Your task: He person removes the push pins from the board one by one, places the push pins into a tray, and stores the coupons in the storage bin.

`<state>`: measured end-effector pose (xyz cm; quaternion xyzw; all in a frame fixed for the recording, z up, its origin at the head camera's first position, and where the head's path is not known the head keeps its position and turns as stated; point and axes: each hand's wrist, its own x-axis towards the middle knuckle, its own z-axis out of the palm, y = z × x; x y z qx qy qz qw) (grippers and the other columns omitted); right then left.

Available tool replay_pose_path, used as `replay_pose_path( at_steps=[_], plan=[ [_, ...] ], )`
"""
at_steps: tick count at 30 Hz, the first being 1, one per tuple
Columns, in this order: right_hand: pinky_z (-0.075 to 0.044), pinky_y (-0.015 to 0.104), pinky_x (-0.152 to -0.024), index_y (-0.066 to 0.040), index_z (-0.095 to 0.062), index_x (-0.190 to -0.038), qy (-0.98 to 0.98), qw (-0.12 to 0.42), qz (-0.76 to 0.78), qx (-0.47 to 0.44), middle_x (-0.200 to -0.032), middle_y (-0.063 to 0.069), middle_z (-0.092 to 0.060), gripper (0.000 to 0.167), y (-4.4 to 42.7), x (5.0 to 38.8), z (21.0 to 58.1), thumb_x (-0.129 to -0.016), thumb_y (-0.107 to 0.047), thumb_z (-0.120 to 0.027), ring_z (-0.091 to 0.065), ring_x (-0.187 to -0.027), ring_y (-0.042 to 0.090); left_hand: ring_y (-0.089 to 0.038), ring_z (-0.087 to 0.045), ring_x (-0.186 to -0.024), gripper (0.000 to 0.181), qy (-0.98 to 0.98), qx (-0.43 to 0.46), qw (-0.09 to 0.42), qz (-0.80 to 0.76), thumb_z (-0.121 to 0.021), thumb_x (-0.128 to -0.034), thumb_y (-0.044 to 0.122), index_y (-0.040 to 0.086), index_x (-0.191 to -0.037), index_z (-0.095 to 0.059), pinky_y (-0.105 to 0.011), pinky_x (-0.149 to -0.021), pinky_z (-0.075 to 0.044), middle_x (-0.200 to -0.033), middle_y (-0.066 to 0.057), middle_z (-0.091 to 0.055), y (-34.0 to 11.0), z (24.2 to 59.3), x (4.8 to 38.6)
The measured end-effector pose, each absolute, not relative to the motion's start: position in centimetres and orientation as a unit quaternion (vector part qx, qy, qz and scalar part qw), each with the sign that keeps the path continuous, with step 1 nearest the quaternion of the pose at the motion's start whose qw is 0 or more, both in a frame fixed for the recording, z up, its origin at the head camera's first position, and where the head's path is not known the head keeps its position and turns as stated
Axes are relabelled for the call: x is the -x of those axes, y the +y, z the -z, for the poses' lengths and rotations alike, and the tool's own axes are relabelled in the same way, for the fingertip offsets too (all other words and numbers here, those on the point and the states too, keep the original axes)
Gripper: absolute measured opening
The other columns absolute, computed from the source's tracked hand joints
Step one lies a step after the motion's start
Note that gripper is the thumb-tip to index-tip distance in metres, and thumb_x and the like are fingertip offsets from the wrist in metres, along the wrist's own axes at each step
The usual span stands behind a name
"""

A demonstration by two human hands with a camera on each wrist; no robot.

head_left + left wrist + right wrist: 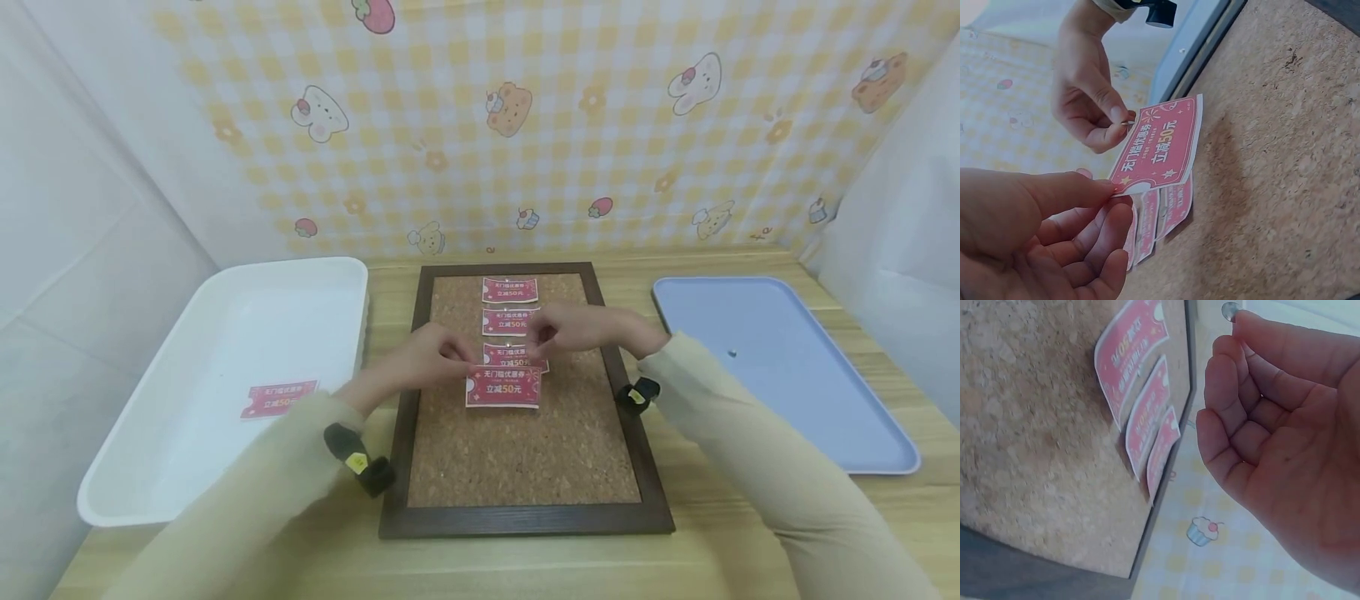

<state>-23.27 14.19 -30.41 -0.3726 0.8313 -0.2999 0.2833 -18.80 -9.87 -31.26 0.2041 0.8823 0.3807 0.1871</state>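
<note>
My left hand (431, 358) pinches the left corner of a red paper coupon (502, 388) between thumb and forefinger, over the framed corkboard (525, 462). In the left wrist view that coupon (1159, 145) is tilted, standing off the cork. My right hand (566, 327) pinches a silver thumbtack (1230, 311) at its fingertips, close to the coupon's upper edge. Above the held coupon, three like coupons hang in a column on the board: a top one (510, 290), a second (508, 322) and a third (498, 354), partly covered. Shiny tack heads show at their upper edges.
Left of the board stands a white tray (225, 467) with another red coupon (277, 400) in it. On the right lies a blue tray (810, 400) holding one small tack (732, 353). A yellow-checked cloth (465, 183) hangs behind the wooden table (525, 571).
</note>
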Motion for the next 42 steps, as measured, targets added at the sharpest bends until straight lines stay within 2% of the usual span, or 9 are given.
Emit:
replay_pose_path(
  at_steps=[6, 10, 16, 21, 30, 37, 42],
  plan=[
    [-0.040, 0.028, -0.062, 0.001, -0.061, -0.083, 0.842, 0.268, 0.294, 0.365, -0.076, 0.012, -0.057, 0.010, 15.0, 23.2, 29.7, -0.089, -0.006, -0.058, -0.045, -0.065, 0.014, -0.021, -0.062, -0.076, 0.010, 0.877, -0.199, 0.189, -0.395, -0.064, -0.0853, 0.011, 0.002, -0.089, -0.068, -0.031, -0.065, -0.050, -0.082, -0.004, -0.066, -11.1, 30.6, 18.9],
    [-0.040, 0.029, -0.062, -0.001, -0.060, -0.083, 0.840, 0.259, 0.304, 0.367, -0.074, 0.006, -0.054, 0.006, 15.8, 23.4, 29.6, -0.087, -0.002, -0.057, -0.045, -0.065, 0.014, -0.026, -0.062, -0.080, 0.014, 0.872, -0.193, 0.197, -0.404, -0.062, -0.0872, 0.011, -0.001, -0.093, -0.066, -0.039, -0.072, -0.050, -0.083, -0.006, -0.066, -12.0, 29.8, 18.9],
    [-0.039, 0.029, -0.061, -0.002, -0.058, -0.081, 0.841, 0.250, 0.309, 0.368, -0.073, 0.001, -0.051, 0.006, 17.1, 23.8, 29.9, -0.086, 0.001, -0.056, -0.045, -0.066, 0.015, -0.027, -0.062, -0.087, 0.016, 0.885, -0.177, 0.190, -0.385, -0.061, -0.0886, 0.015, 0.001, -0.097, -0.065, -0.037, -0.078, -0.049, -0.088, -0.007, -0.065, -13.2, 28.9, 19.0],
    [-0.039, 0.028, -0.058, -0.003, -0.059, -0.080, 0.859, 0.237, 0.292, 0.347, -0.070, 0.001, -0.053, 0.008, 18.4, 23.8, 29.9, -0.088, -0.005, -0.058, -0.044, -0.062, 0.014, -0.026, -0.063, -0.088, 0.018, 0.890, -0.170, 0.176, -0.384, -0.060, -0.0890, 0.015, 0.000, -0.099, -0.063, -0.040, -0.084, -0.047, -0.091, -0.008, -0.066, -14.4, 28.6, 19.3],
    [-0.037, 0.029, -0.059, -0.003, -0.055, -0.076, 0.870, 0.233, 0.289, 0.325, -0.067, 0.000, -0.048, 0.018, 20.7, 23.7, 29.6, -0.091, -0.011, -0.055, -0.040, -0.060, 0.012, -0.021, -0.063, -0.084, 0.018, 0.898, -0.176, 0.137, -0.380, -0.062, -0.0869, 0.014, 0.000, -0.098, -0.065, -0.038, -0.078, -0.047, -0.090, -0.008, -0.067, -16.9, 28.4, 19.3],
    [-0.043, 0.034, -0.070, 0.000, -0.061, -0.088, 0.880, 0.227, 0.298, 0.292, -0.083, 0.008, -0.058, 0.013, 22.7, 23.2, 29.5, -0.091, -0.011, -0.054, -0.049, -0.074, 0.018, -0.024, -0.062, -0.090, 0.021, 0.919, -0.150, 0.105, -0.350, -0.063, -0.0867, 0.016, 0.001, -0.100, -0.066, -0.040, -0.080, -0.049, -0.093, -0.008, -0.067, -19.1, 27.7, 18.7],
    [-0.044, 0.032, -0.069, -0.002, -0.061, -0.086, 0.882, 0.220, 0.300, 0.288, -0.082, 0.007, -0.059, 0.013, 24.3, 23.0, 29.5, -0.091, -0.012, -0.056, -0.051, -0.072, 0.018, -0.024, -0.061, -0.088, 0.024, 0.925, -0.137, 0.099, -0.340, -0.063, -0.0870, 0.019, 0.000, -0.102, -0.066, -0.041, -0.078, -0.049, -0.094, -0.009, -0.066, -21.0, 27.3, 18.2]
  ],
)
